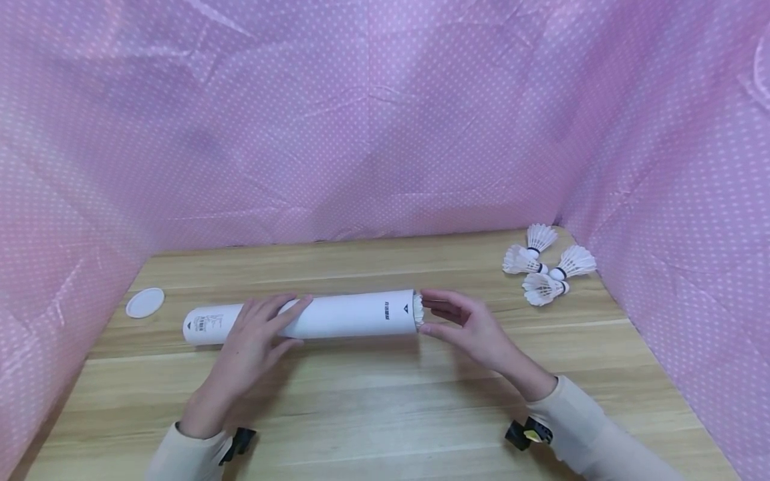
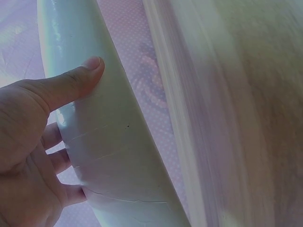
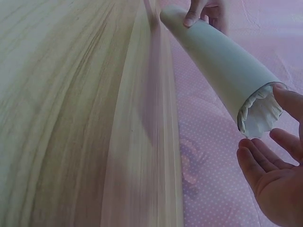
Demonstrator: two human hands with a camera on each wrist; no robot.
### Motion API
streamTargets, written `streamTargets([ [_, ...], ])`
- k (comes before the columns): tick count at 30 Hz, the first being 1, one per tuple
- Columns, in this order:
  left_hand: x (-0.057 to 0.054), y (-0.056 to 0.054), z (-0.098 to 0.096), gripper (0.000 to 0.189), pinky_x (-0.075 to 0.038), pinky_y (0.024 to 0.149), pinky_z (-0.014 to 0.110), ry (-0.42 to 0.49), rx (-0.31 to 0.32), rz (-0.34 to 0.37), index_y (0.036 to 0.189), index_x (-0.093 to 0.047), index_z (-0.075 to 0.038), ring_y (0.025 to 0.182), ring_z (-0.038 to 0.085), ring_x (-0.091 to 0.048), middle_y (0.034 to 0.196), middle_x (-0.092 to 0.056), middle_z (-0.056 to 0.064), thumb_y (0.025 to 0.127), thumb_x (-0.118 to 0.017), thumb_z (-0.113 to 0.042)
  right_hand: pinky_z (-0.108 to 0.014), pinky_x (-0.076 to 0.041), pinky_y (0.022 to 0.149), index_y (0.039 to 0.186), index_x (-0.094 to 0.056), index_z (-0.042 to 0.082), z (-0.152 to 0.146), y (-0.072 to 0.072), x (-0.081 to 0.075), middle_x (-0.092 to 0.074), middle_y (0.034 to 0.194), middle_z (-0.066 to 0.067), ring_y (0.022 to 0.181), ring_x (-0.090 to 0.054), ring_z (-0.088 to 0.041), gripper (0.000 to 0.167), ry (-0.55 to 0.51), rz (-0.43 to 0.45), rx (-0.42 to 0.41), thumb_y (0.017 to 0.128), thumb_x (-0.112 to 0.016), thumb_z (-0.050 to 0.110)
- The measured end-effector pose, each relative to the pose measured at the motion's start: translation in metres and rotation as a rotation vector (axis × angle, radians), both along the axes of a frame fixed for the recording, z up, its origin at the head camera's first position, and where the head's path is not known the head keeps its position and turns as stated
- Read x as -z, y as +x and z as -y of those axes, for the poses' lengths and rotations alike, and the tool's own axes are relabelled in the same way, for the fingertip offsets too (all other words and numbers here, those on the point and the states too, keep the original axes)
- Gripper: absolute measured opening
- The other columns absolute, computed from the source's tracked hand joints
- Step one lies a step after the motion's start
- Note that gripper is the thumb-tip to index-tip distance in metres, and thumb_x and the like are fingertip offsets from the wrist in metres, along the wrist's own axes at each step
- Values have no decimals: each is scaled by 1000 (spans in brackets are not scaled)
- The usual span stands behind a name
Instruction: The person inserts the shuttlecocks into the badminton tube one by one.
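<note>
A long white shuttlecock tube (image 1: 343, 315) lies across the middle, its printed side up in the head view. My left hand (image 1: 252, 337) grips its left half, thumb on the near side and fingers over the far side. At the right end, the feathered skirt of a shuttlecock (image 3: 262, 113) fills the mouth and sticks out slightly. My right hand (image 1: 475, 329) is at that mouth with its thumb and fingers spread around the skirt. In the right wrist view the thumb meets the rim, while the other fingers seem apart from it. The shuttlecock's cork is hidden inside.
Several loose white shuttlecocks (image 1: 544, 288) lie clustered at the table's back right corner. A round white lid (image 1: 145, 302) lies flat near the left edge. Pink dotted cloth (image 1: 367, 133) surrounds the wooden table (image 1: 361, 414) at the back and sides.
</note>
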State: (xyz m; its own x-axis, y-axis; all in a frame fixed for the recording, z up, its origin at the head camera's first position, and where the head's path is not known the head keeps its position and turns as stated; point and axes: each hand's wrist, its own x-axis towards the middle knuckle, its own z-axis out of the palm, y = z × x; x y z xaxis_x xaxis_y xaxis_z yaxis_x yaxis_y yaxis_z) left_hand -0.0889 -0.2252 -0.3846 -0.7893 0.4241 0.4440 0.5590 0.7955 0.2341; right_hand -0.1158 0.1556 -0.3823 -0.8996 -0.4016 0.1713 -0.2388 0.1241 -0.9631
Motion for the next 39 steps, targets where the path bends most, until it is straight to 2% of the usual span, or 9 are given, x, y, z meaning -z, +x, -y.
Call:
streamTargets([
  [5,0,0,0,86,-27,109,72,1,-7,14,147,-54,-22,123,37,-54,135,-58,14,70,-91,-7,-32,-50,101,134,-61,3,-1,-1,0,-64,131,-13,121,-61,-29,53,-10,0,3,84,-81,7],
  [13,1,-1,0,86,-26,110,71,0,-3,19,147,-54,-23,124,37,-53,136,-57,13,71,-90,-7,-34,-50,101,132,-63,3,0,-2,1,-65,130,-12,120,-62,-29,51,-4,4,7,85,-81,8],
  [21,2,0,-1,88,-25,110,71,3,-5,21,148,-52,-24,124,37,-53,136,-57,14,71,-90,-9,-34,-49,102,133,-63,2,4,-2,2,-63,132,-13,122,-61,-29,51,-3,-45,-18,85,-80,6],
  [29,2,-1,-2,85,-26,109,72,1,-11,13,146,-55,-21,123,37,-53,135,-58,14,70,-91,-8,-32,-47,104,136,-60,2,5,-2,4,-58,135,-13,126,-56,-31,55,-13,-92,-53,85,-79,2],
  [34,2,-2,-2,88,-27,108,73,-11,-16,9,148,-53,-24,123,37,-53,136,-57,13,70,-91,-7,-32,-46,105,137,-59,0,6,-2,4,-57,134,-14,126,-55,-31,56,-23,-93,-58,84,-79,1],
  [39,3,-1,0,87,-28,108,72,-10,-14,10,146,-55,-22,123,37,-54,136,-57,13,69,-91,-6,-33,-46,105,137,-59,0,7,-2,5,-58,133,-14,125,-57,-31,55,-30,-77,-56,86,-78,2],
])
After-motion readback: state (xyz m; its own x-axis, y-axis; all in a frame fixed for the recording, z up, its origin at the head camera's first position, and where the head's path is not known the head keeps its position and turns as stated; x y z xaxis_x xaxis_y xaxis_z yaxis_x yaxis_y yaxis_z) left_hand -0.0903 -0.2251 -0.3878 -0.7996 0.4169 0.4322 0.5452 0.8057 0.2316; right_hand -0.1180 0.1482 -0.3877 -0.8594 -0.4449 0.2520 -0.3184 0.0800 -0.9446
